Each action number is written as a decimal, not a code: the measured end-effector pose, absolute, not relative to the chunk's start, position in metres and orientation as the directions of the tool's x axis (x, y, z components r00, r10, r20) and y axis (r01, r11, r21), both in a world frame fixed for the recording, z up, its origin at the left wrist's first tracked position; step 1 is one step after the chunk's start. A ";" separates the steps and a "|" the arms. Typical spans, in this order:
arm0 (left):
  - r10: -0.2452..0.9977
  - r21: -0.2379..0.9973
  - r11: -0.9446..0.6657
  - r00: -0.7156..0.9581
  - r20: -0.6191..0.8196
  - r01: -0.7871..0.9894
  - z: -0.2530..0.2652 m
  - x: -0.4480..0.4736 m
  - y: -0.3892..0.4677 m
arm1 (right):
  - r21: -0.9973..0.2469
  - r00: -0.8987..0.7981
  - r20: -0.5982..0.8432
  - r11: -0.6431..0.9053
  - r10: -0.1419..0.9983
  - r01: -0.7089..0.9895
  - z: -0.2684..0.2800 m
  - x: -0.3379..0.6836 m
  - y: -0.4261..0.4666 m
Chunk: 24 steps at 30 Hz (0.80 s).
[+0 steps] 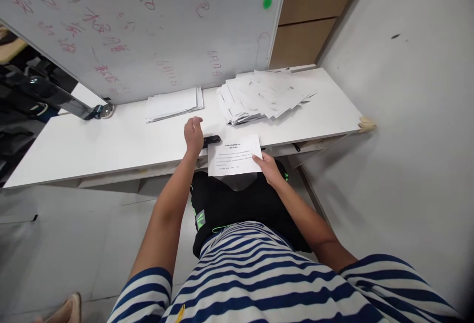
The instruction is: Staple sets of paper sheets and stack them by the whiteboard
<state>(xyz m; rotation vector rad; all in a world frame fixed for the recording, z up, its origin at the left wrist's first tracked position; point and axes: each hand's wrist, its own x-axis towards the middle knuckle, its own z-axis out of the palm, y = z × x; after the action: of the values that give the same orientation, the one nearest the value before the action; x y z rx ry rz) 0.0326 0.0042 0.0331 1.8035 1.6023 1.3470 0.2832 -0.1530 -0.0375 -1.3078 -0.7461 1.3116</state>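
Note:
My right hand (269, 169) grips the right edge of a printed sheet of paper (233, 157), thumb on top. The sheet is level with the table's front edge and juts out over my lap; its print looks upside down from here. A black stapler (212, 140) lies at the sheet's upper left corner. Right beside the stapler's left end is my left hand (193, 134), with its fingers loosely bent and nothing visible in them. Whether that hand touches the stapler I cannot tell.
On the white table (92, 145) lie a neat paper stack (174, 104) and a messy, fanned-out paper pile (262, 93). A whiteboard (148, 31) with red writing stands behind. At the far left is a clear bottle-like object (55, 96). A wall (407, 115) bounds the right side.

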 end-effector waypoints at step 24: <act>0.968 0.559 -0.195 0.067 0.241 0.806 -0.012 0.010 -0.031 | -0.977 0.557 0.193 0.109 0.808 0.181 0.015 0.367 -0.139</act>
<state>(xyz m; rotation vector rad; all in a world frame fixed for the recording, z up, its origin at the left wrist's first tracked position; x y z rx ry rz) 0.0097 -0.0311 -0.0118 2.0705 1.7868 0.8357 0.3669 -0.1387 0.0152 -1.4184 -0.9150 0.5718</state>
